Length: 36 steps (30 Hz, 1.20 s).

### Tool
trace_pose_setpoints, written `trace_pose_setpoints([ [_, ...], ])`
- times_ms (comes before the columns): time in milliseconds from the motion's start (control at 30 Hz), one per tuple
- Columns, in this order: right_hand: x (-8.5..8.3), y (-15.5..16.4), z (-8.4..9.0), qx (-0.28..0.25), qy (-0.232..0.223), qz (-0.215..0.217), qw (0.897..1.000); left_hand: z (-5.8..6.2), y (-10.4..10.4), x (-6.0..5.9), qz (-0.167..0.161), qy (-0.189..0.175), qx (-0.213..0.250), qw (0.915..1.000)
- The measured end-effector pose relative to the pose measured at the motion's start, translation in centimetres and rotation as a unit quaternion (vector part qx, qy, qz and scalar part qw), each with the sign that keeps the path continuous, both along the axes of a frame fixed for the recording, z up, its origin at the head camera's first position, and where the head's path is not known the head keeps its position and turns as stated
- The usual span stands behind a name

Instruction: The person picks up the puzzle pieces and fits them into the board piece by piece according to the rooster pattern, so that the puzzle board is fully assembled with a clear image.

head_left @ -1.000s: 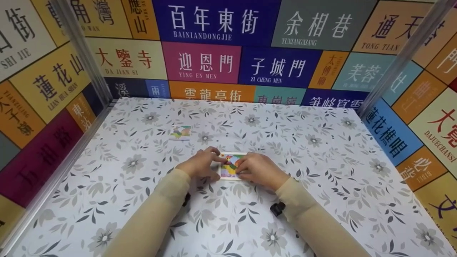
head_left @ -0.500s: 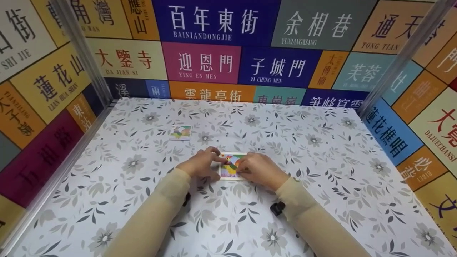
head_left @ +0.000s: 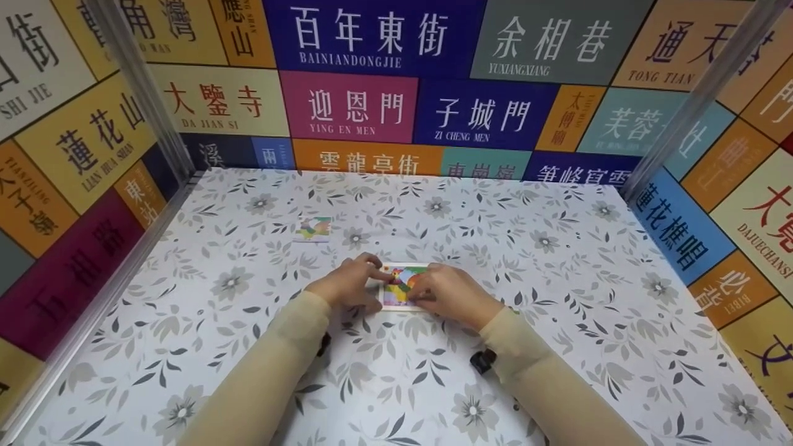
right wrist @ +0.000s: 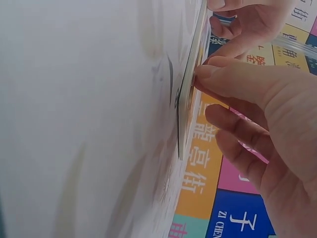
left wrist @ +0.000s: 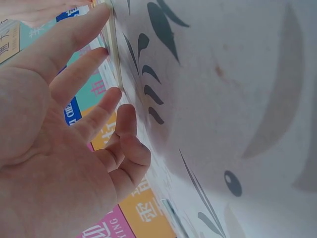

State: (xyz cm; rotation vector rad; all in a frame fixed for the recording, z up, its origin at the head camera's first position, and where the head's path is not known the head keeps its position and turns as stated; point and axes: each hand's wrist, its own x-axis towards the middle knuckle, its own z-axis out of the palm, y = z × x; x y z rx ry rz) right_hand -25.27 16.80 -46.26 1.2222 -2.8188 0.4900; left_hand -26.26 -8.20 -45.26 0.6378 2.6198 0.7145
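Observation:
On the table lies a small white-bordered picture board (head_left: 397, 296) with a bright bird picture, like a jigsaw puzzle; its right part is covered by a hand. My left hand (head_left: 351, 284) touches the board's left side, thumb near the lower corner and a forefinger over the picture. Its fingers look fairly straight in the left wrist view. My right hand (head_left: 457, 296) has thumb and forefinger brought together at the board's face, over the picture's right part. In the right wrist view these tips pinch a thin sliver, apparently a puzzle piece (right wrist: 191, 92), mostly hidden by the fingers.
A similar bird picture card (head_left: 314, 229) lies flat farther back on the left. White cloth with grey flowers covers the table (head_left: 545, 272). Panels with large printed characters (head_left: 353, 108) stand around the back and sides, with clear corner posts.
Both hands stay almost where they were on the board. The right fingertips shift only very slightly; the card at the back has not moved.

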Motion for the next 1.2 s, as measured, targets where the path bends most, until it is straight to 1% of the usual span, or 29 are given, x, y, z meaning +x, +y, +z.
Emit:
trace_pose_setpoints([
  [133,0.1,0.5,0.0,-0.022,-0.023,-0.013,0.999,0.1,0.1,-0.1,0.006,-0.006,-0.002,1.0],
  [300,0.4,2.0,0.0,-0.056,-0.056,-0.039,0.996,0.2,0.1,-0.1,0.012,-0.012,-0.006,0.9998],
  [600,1.0,5.9,0.5,-0.081,-0.05,-0.061,0.994,0.3,0.1,-0.1,0.014,-0.009,0.001,0.9999],
  [833,1.6,9.1,0.3,-0.085,-0.066,-0.125,0.986,0.1,0.1,-0.2,0.019,-0.011,0.005,0.9998],
  [900,1.8,9.9,0.2,-0.093,-0.072,-0.134,0.984,0.0,0.1,-0.2,0.021,-0.012,0.002,0.9997],
  [1033,2.0,11.4,0.2,-0.101,-0.073,-0.14,0.982,-0.2,0.1,-0.1,0.027,-0.016,-0.008,0.9995],
  [1200,2.2,13.1,0.4,-0.102,-0.081,-0.151,0.98,0.0,0.2,-0.2,0.025,-0.017,-0.005,0.9995],
])
